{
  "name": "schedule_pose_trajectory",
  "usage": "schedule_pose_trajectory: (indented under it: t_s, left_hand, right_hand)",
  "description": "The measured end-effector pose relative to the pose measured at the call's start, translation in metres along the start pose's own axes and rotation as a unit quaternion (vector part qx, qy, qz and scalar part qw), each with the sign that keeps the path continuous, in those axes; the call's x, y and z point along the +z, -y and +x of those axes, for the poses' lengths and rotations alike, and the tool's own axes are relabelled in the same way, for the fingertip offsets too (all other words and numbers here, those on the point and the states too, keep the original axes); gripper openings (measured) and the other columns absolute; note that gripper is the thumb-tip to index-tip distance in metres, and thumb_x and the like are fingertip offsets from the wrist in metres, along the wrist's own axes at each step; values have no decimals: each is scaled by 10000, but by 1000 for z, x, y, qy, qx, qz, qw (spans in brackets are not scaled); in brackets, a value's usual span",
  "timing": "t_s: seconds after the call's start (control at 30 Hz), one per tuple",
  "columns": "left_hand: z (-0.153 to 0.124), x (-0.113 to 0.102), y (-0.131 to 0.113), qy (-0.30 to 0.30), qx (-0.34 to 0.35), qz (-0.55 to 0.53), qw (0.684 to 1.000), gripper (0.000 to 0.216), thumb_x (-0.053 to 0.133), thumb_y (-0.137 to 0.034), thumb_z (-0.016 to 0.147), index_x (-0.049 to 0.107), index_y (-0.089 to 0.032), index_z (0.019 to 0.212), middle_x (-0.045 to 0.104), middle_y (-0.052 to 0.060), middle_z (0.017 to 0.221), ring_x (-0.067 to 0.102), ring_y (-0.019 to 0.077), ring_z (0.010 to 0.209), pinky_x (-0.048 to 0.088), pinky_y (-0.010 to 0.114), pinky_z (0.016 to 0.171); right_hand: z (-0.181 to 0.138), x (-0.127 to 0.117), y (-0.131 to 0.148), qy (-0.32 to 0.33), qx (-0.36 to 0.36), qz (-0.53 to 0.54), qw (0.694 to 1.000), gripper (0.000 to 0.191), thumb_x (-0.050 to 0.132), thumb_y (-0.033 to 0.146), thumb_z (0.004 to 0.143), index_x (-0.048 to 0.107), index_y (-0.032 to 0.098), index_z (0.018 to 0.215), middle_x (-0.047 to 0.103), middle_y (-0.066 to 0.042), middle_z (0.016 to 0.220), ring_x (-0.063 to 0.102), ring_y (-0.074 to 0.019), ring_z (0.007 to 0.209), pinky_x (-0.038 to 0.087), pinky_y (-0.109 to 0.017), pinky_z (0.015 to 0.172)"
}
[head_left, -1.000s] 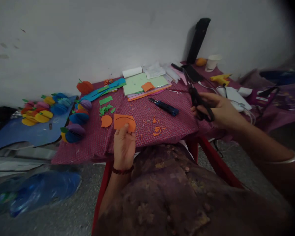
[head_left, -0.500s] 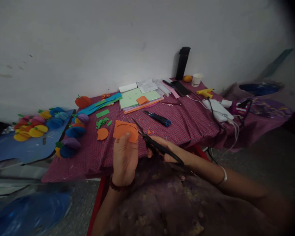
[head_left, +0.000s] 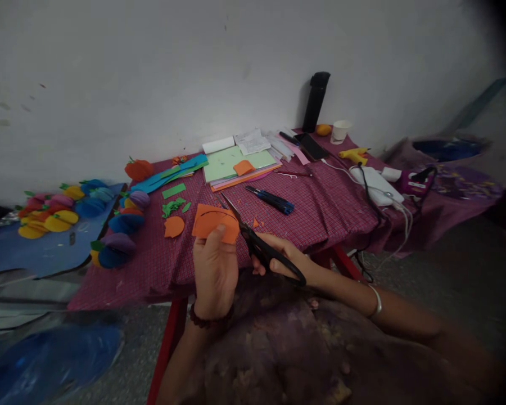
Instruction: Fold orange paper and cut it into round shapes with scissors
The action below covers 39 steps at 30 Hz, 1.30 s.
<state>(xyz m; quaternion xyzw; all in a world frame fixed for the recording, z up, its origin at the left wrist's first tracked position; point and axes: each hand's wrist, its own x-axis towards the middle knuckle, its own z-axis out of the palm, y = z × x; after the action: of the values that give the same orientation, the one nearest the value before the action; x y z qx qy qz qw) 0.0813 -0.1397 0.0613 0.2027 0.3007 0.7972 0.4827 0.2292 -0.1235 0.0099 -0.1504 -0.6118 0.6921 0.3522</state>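
Right now, the orange paper [head_left: 203, 226] is sitting in the air over the near side of the worktop [head_left: 316, 219], showing a dark curved line [head_left: 215, 212]. The left hand's [head_left: 215, 273] grip is pinching its lower part, maybe keeping the line clear. The right hand's [head_left: 284, 256] grip is holding black scissors [head_left: 259, 243], pointing them away beside the paper. Beyond, a cutter [head_left: 274, 201] is lying flat.

Left hand [head_left: 215, 273] upright, pinching, right hand [head_left: 296, 256] curled inward
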Motion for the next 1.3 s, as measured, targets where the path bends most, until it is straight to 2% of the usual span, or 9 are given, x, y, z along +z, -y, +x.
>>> schedule_pose_trajectory:
  t_s: [0.2, 0.43, 0.73, 0.97, 1.3]
  left_hand:
    - [0, -1, 1, -10, 3, 32, 999, 188, 761, -131, 632, 657, -223, 759, 668, -14, 826, 610, 128, 787, 505, 244, 771]
    - [2, -3, 2, -15, -11, 0, 1000, 185, 759, -146, 653, 654, -209, 791, 659, -42, 825, 603, 96, 766, 486, 227, 764]
    - [2, -4, 4, -17, -8, 14, 1000, 143, 737, -145, 671, 636, -209, 748, 652, -46, 796, 598, 91, 733, 483, 219, 728]
    - [2, -2, 5, -27, -14, -14, 999, 177, 741, -104, 638, 633, -199, 741, 649, -67, 748, 600, 76, 701, 478, 201, 713]
    - [3, -2, 4, -24, 0, -6, 1000, 174, 751, -110, 618, 629, -195, 710, 636, -62, 744, 591, 79, 701, 491, 215, 727]
  right_hand:
    - [1, 2, 0, -10, 5, 0, 1000, 785, 657, 603, 771, 431, 142, 1365, 555, -18, 829, 549, -110, 686, 464, -244, 611]
    - [2, 2, -3, -11, -22, -22, 999, 788, 649, 604, 780, 410, 157, 1384, 558, -25, 869, 538, -121, 737, 455, -257, 652]
    - [3, 7, -7, -26, -10, -12, 1000, 768, 654, 606, 773, 426, 162, 1357, 545, -24, 854, 544, -117, 697, 473, -262, 624]
    - [2, 11, -7, -30, -9, -18, 999, 712, 608, 651, 781, 497, 148, 1272, 535, -9, 795, 486, -88, 604, 426, -229, 538]
    - [0, 13, -14, -35, -15, 35, 999, 631, 647, 589, 789, 499, 153, 1219, 499, 4, 769, 411, -67, 559, 337, -199, 479]
